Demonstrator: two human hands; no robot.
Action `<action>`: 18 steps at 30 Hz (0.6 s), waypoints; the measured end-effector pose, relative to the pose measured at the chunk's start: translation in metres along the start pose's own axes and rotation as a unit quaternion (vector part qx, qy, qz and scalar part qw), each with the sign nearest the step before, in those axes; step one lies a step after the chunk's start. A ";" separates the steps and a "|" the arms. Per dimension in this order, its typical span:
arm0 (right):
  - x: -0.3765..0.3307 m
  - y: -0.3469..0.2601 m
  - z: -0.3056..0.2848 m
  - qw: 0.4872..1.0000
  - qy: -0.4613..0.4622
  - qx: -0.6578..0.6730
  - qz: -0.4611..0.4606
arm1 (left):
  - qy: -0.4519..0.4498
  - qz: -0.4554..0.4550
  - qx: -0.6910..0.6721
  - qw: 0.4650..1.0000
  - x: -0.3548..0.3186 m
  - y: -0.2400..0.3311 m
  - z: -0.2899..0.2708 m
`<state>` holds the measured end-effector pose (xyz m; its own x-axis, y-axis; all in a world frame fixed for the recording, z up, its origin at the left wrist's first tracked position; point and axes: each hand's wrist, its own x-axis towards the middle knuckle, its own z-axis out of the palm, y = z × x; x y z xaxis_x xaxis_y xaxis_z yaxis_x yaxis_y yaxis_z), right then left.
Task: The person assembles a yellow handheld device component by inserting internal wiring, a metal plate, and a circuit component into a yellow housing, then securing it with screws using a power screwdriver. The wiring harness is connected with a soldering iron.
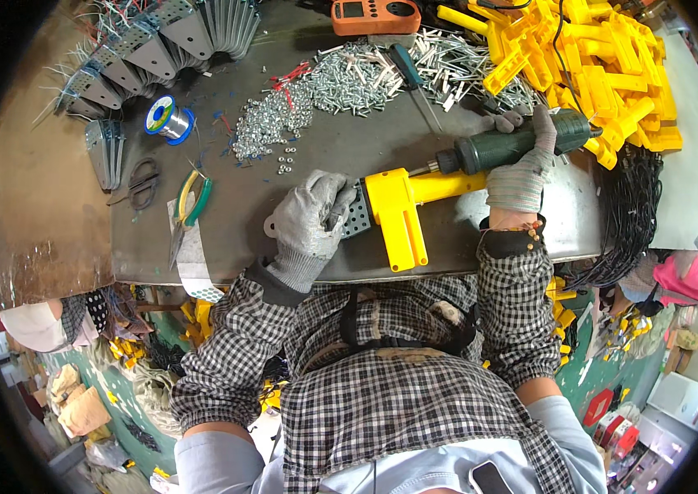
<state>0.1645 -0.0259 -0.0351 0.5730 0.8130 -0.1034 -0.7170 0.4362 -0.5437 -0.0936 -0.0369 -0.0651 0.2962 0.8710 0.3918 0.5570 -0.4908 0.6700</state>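
Note:
My left hand [308, 218], in a grey glove, is closed on a perforated grey metal plate [357, 216]. That plate meets the head of a yellow plastic housing [398, 221], whose handle points right. My right hand [522, 177], also gloved, wraps around a dark green electric screwdriver [493, 148] lying nearly level above the handle. Its bit reaches left to the top of the housing's head; whether it sits on a screw cannot be made out. A black cord leaves the tool's right end.
Loose screws [349, 78], nuts [262, 128] and a hand screwdriver [411, 74] lie beyond my hands. Yellow parts [596, 66] and black cables [633, 198] fill the right. Leftward are solder [169, 121], pliers [193, 202], scissors [143, 183] and metal brackets [131, 66]. An orange meter [375, 15] stands behind.

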 end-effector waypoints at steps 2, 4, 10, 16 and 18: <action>0.000 0.001 0.000 1.000 0.001 0.003 0.002 | -0.009 0.008 0.006 1.000 0.000 -0.002 0.000; 0.003 0.001 -0.003 1.000 -0.002 0.023 0.011 | -0.019 -0.002 0.007 1.000 0.001 -0.002 0.000; 0.002 0.003 -0.003 1.000 0.002 0.008 -0.001 | -0.027 -0.020 -0.021 0.999 0.003 0.002 -0.005; 0.000 0.001 -0.001 1.000 -0.005 0.017 0.020 | -0.038 -0.018 0.002 0.999 0.005 0.006 -0.006; -0.002 0.001 0.000 1.000 -0.001 0.005 0.010 | -0.034 -0.016 0.000 0.999 0.005 0.006 -0.008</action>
<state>0.1630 -0.0266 -0.0352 0.5574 0.8227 -0.1118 -0.7322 0.4237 -0.5332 -0.0946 -0.0356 -0.0540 0.3311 0.8855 0.3261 0.5663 -0.4629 0.6820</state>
